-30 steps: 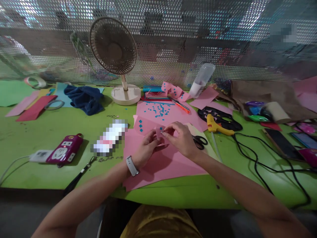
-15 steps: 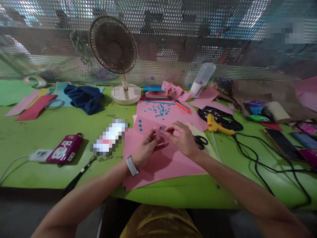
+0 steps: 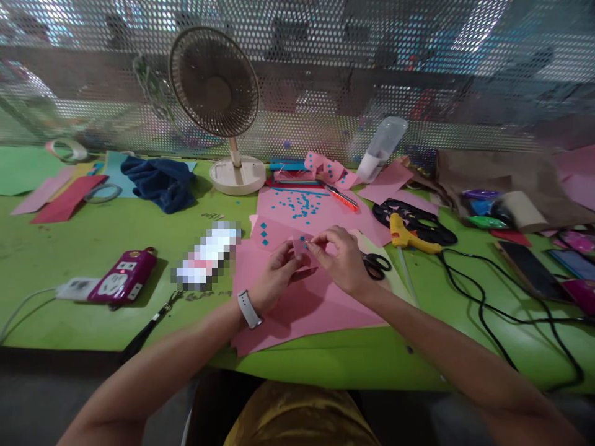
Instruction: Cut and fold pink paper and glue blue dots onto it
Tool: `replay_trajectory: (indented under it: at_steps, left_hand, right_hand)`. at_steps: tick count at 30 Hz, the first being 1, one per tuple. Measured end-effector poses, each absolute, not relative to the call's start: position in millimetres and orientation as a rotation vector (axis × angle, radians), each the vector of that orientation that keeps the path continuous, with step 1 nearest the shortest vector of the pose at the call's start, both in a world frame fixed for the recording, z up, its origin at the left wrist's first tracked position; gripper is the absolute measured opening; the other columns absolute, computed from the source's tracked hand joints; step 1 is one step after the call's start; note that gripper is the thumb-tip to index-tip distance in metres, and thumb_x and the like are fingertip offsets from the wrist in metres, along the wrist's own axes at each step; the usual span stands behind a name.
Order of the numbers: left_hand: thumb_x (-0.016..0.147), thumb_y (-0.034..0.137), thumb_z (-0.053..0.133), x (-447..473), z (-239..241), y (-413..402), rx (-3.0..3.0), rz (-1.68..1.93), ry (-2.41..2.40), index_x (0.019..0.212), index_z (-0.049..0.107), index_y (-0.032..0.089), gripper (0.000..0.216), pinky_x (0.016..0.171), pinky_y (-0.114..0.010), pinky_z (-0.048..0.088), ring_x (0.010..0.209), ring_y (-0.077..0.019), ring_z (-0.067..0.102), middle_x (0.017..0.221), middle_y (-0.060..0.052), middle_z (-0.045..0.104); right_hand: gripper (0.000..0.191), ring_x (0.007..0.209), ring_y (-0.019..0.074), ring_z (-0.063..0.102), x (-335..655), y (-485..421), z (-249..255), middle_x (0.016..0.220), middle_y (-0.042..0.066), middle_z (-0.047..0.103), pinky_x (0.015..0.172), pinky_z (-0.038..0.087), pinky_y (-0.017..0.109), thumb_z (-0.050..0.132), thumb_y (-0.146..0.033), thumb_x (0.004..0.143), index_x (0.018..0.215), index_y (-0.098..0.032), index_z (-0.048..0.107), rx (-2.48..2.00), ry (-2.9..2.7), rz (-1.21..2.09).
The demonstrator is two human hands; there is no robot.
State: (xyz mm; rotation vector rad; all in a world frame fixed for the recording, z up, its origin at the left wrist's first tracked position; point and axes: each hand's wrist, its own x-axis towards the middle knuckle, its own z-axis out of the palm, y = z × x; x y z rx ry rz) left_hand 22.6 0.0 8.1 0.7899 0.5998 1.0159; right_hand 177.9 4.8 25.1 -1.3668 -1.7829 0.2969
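Note:
In the head view, my left hand (image 3: 280,272) is closed on a pink paper strip (image 3: 277,236), which curls up at its near end. Three blue diamond-shaped pieces stand in a column on the strip's left part, and another blue piece (image 3: 302,238) shows near my fingers. My right hand (image 3: 341,257) pinches its thumb and index finger together at the curled end; whatever sits between those fingertips is too small to make out. Beneath both hands lies a larger pink sheet (image 3: 320,310). Many tiny blue pieces (image 3: 304,204) are scattered on pink paper beyond the strip.
Black-handled scissors (image 3: 377,266) and a yellow glue gun (image 3: 409,235) with its cable lie to the right. A cutter with an orange handle (image 3: 343,199) rests behind. Leftward are a purple power strip (image 3: 123,279), a fan (image 3: 238,176) and a blue cloth (image 3: 160,183).
My right fingertips have shifted very slightly at the curled end of the strip, and a bit of blue now shows beside them. My left hand keeps its hold. The view has moved a little.

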Motion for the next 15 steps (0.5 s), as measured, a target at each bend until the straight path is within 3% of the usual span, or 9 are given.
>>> replay_trajectory:
  at_steps: [6,10,15]
  left_hand:
    - [0.08,0.022,0.071,23,6,0,0.779,1.068,0.606,0.093,0.059,0.021,0.019,0.096,-0.041,0.051,0.081,-0.0093,0.057,0.083,0.004,0.056]
    - [0.081,0.022,0.071,25,2,0,0.769,1.134,0.615,0.094,0.056,0.022,0.019,0.097,-0.043,0.051,0.081,-0.0093,0.058,0.085,0.005,0.056]
    - [0.079,0.027,0.073,26,3,0,0.762,1.182,0.592,0.098,0.057,0.023,0.025,0.097,-0.041,0.051,0.099,-0.0155,0.061,0.098,0.002,0.062]
  right_hand:
    - [0.014,0.129,0.0277,0.043,171,3,22,0.132,0.011,0.053,0.109,0.028,0.048,0.067,-0.035,0.082,0.076,-0.022,0.065,-1.36,-1.576,0.377]
    - [0.017,0.135,0.0279,0.038,164,5,20,0.139,0.011,0.048,0.112,0.026,0.049,0.065,-0.038,0.08,0.077,-0.021,0.065,-1.378,-1.39,0.638]
    - [0.017,0.137,0.0258,0.037,151,8,18,0.136,0.009,0.052,0.114,0.023,0.048,0.064,-0.039,0.079,0.077,-0.022,0.064,-1.325,-1.311,0.798]
